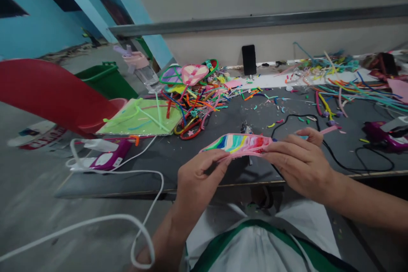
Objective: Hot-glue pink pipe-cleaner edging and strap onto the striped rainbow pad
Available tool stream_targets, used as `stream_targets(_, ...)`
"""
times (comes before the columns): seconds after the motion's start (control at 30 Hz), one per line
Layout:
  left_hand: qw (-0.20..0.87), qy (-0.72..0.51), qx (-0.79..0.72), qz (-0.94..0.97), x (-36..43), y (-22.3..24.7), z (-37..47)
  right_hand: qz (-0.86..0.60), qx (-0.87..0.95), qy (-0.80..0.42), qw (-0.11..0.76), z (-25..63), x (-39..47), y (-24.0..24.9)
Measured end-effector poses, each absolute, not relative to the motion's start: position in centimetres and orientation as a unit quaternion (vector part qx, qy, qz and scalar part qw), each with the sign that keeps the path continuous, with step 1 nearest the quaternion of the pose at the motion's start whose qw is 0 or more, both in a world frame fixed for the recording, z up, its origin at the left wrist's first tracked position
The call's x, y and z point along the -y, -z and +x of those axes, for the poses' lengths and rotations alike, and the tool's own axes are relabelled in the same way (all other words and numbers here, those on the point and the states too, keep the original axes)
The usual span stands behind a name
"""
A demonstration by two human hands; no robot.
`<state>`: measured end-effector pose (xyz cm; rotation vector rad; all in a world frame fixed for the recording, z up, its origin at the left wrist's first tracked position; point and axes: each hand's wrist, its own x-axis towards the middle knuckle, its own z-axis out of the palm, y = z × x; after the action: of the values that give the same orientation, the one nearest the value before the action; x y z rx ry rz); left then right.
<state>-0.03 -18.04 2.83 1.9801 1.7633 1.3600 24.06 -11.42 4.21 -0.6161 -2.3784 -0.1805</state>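
Note:
Between my hands, above the table's front edge, is a flat pipe-cleaner piece [244, 143] with rainbow stripes and a pink rim. My left hand [202, 176] pinches its near left edge between thumb and fingers. My right hand [298, 163] grips its right end, fingers bent around it. A pink strip [330, 130] sticks out past the right fingers, and a bit of light blue shows there too. Whether that strip joins the striped piece is hidden by the hand. Behind the piece, a small dark and silvery object [246, 127] is partly covered.
Pipe cleaners [197, 104] and finished-looking loops heap at left, beside a green sheet [143, 117]. A phone [249, 60] leans at the back. Purple devices [110, 155] with white cables [156, 173] lie left and right. A black cord [338, 163] curls at right. A red chair [54, 93] stands left.

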Motion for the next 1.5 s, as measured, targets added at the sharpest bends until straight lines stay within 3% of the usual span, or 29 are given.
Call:
stream_targets(0.13, 0.039, -0.450, -0.571, 0.686, 18.1, -2.7, 0.0, -0.271, 0.889, 0.036, 0.368, 24.0, 11.8, -4.2)
stream_targets(0.6, -0.033, -0.434, -0.528, 0.729, 18.2, -1.9, 0.2, -0.311, 0.888, 0.014, 0.339, 23.7, 11.3, -3.8)
stream_targets(1.13, -0.060, -0.435, -0.486, 0.755, 17.7, 0.7, 0.0, -0.353, 0.893, -0.042, 0.275, 23.2, 10.1, -2.2)
stream_targets(1.5, -0.073, -0.436, -0.468, 0.765, 17.1, 3.1, -0.9, -0.346, 0.888, -0.050, 0.299, 22.8, 9.9, 0.0)
